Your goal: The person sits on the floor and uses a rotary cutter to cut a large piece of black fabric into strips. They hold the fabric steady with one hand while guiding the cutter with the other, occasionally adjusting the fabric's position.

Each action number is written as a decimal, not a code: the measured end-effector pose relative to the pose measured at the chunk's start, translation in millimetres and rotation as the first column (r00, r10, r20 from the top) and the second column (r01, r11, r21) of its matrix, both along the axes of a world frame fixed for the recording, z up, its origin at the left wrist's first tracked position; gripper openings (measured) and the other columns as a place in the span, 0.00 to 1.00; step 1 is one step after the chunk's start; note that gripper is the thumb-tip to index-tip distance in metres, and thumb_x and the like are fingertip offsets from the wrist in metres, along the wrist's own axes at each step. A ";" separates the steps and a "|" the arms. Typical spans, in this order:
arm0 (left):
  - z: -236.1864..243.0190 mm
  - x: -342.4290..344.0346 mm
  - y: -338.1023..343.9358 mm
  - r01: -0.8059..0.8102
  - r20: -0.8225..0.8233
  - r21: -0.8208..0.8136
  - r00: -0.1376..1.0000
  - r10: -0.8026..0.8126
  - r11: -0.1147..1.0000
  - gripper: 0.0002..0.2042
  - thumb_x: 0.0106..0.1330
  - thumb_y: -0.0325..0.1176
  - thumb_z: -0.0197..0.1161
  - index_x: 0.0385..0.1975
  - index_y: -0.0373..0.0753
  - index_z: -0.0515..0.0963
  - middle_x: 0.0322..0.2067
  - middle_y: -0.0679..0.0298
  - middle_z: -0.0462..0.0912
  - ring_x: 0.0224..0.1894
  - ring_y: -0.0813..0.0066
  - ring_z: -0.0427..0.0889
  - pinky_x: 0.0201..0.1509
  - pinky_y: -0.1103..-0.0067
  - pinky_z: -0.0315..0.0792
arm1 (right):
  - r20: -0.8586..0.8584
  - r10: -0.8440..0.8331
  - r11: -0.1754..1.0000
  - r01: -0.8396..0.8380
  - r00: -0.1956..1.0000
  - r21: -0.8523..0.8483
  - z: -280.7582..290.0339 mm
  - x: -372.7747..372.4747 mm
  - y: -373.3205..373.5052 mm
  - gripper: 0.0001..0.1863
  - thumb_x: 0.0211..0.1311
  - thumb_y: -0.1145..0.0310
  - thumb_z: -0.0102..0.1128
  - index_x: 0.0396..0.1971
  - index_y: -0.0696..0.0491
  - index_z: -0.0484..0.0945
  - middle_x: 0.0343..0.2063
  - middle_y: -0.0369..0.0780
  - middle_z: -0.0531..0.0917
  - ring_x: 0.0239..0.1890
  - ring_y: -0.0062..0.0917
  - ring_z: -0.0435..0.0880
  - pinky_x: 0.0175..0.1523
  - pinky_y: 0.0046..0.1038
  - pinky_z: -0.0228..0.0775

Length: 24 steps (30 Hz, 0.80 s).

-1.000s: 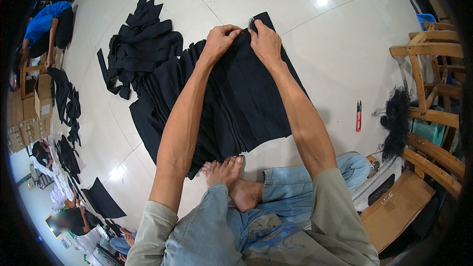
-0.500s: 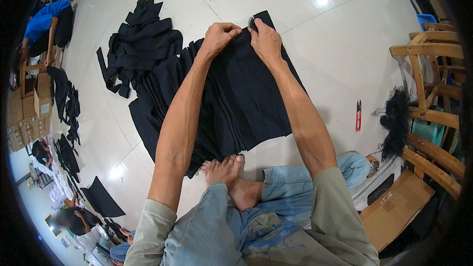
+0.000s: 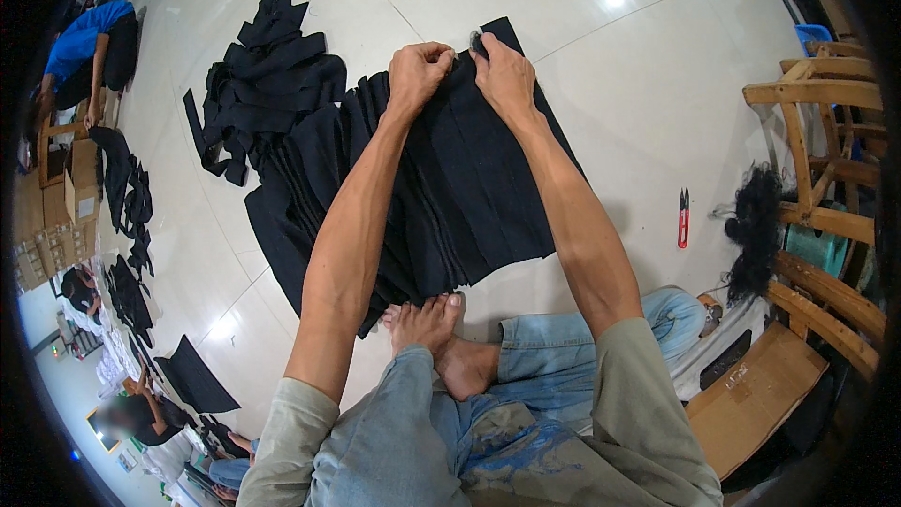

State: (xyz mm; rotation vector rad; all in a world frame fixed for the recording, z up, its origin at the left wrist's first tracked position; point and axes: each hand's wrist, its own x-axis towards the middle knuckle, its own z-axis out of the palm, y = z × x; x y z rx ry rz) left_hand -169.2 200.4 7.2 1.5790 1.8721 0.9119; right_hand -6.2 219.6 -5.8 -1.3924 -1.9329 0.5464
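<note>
A long row of black fabric panels (image 3: 488,169) lies overlapped on the floor before my feet. At the far edge of this row, my left hand (image 3: 419,80) is closed in a pinch; whatever is between its fingertips is too small to make out. Just to its right, my right hand (image 3: 505,77) has thumb and fingers pressed together on a small tuft of black threads (image 3: 477,41), over the top of the rightmost panels. A heap of black fabric strips (image 3: 272,84) adjoins the row at the far left.
Red-handled thread snips (image 3: 683,219) lie on the floor to the right. Beyond them are a pile of black thread scraps (image 3: 754,230), wooden chairs (image 3: 807,94) and a cardboard piece (image 3: 758,394). Other people work at the left, near more black fabric pieces (image 3: 195,377).
My left hand has drawn back slightly, away from my right hand, its fingers curled more tightly. My right hand has barely moved and keeps the thread tuft.
</note>
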 end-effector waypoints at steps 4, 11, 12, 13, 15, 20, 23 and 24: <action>-1.1 5.4 -0.8 -0.106 -0.044 -0.035 0.994 0.104 0.994 0.13 0.63 0.38 0.64 0.39 0.36 0.87 0.29 0.55 0.88 0.34 0.66 0.88 0.42 0.73 0.78 | -0.009 -0.003 1.000 0.003 1.000 -0.001 -2.3 0.1 0.8 0.09 0.65 0.65 0.60 0.35 0.56 0.74 0.29 0.50 0.84 0.34 0.51 0.82 0.36 0.48 0.72; -10.2 13.0 0.5 -0.236 -0.034 0.114 0.970 0.241 0.965 0.12 0.65 0.35 0.59 0.36 0.34 0.85 0.27 0.54 0.87 0.30 0.60 0.88 0.38 0.71 0.78 | 0.002 -0.004 1.000 0.004 1.000 -0.006 -2.6 -0.2 1.2 0.11 0.66 0.63 0.58 0.35 0.56 0.73 0.29 0.50 0.83 0.34 0.51 0.82 0.36 0.48 0.72; -11.8 12.6 2.2 -0.254 -0.024 0.112 0.966 0.258 0.961 0.12 0.66 0.35 0.59 0.36 0.33 0.84 0.26 0.54 0.87 0.30 0.60 0.88 0.37 0.70 0.78 | 0.010 -0.007 1.000 0.007 1.000 -0.016 -2.1 -0.6 1.2 0.12 0.67 0.62 0.58 0.35 0.56 0.73 0.29 0.50 0.84 0.34 0.51 0.83 0.36 0.48 0.72; -11.3 12.6 3.4 -0.272 -0.013 0.109 0.961 0.275 0.956 0.11 0.67 0.35 0.59 0.35 0.33 0.84 0.26 0.55 0.87 0.30 0.60 0.87 0.37 0.70 0.78 | 0.018 -0.009 1.000 0.010 1.000 -0.028 1.7 -1.5 0.4 0.13 0.67 0.61 0.58 0.35 0.57 0.73 0.29 0.50 0.84 0.34 0.51 0.83 0.37 0.48 0.72; -9.6 10.8 6.2 -0.301 0.085 0.056 0.951 0.296 0.952 0.11 0.68 0.34 0.57 0.35 0.33 0.83 0.24 0.56 0.86 0.29 0.59 0.87 0.37 0.69 0.77 | 0.039 -0.027 0.994 0.031 0.999 -0.104 9.2 -3.9 -3.6 0.12 0.67 0.62 0.58 0.38 0.57 0.74 0.32 0.50 0.84 0.35 0.52 0.83 0.39 0.48 0.74; -1.4 13.5 0.2 -0.161 0.085 0.097 0.985 0.153 0.982 0.09 0.70 0.32 0.55 0.38 0.33 0.80 0.24 0.56 0.85 0.28 0.56 0.85 0.36 0.66 0.76 | -0.065 -0.001 0.998 -0.003 0.998 -0.058 16.6 -10.3 -2.0 0.14 0.67 0.61 0.56 0.40 0.59 0.73 0.35 0.54 0.84 0.39 0.53 0.83 0.42 0.49 0.74; -4.3 17.5 -1.3 -0.111 0.000 0.199 0.994 0.113 0.974 0.08 0.71 0.31 0.55 0.39 0.33 0.77 0.28 0.51 0.85 0.31 0.53 0.85 0.36 0.66 0.75 | -0.107 -0.021 0.998 0.015 0.994 -0.060 25.4 -22.5 -7.1 0.14 0.66 0.64 0.58 0.40 0.60 0.72 0.37 0.56 0.83 0.40 0.54 0.82 0.43 0.50 0.74; -8.8 16.3 0.7 -0.108 0.000 0.239 0.994 0.111 0.965 0.08 0.71 0.31 0.55 0.39 0.33 0.77 0.30 0.49 0.84 0.32 0.52 0.85 0.36 0.66 0.75 | -0.090 -0.053 0.991 0.041 0.995 -0.131 29.0 -25.3 -17.9 0.14 0.66 0.65 0.58 0.41 0.60 0.72 0.37 0.56 0.83 0.40 0.54 0.82 0.43 0.51 0.74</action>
